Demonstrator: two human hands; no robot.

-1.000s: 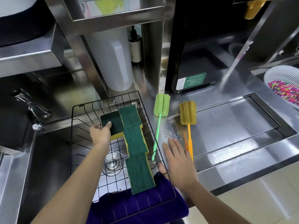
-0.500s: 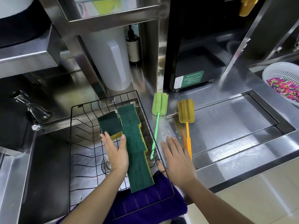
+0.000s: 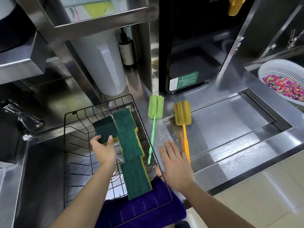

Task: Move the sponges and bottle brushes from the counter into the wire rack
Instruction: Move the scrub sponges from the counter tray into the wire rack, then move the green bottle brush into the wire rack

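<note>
Four dark-green scouring sponges with yellow foam backs (image 3: 130, 145) already sit in the black wire rack (image 3: 69, 122) over the sink, three in a row along its right side, one to their left. Left hand (image 3: 104, 149) pinches that loose sponge (image 3: 105, 130) at its near edge, likely squaring it up. Green foam bottle brush with thin green handle (image 3: 155, 111) lies on the steel counter (image 3: 230, 129) just right of the rack, handle tip near the rim. Yellow foam brush with orange handle (image 3: 182, 116) lies further right. Right hand (image 3: 176, 158) rests flat, fingers spread, between both handles, touching the orange one. Rack's left half is open; purple cloth (image 3: 141, 209) drapes the rack's near edge.
</note>
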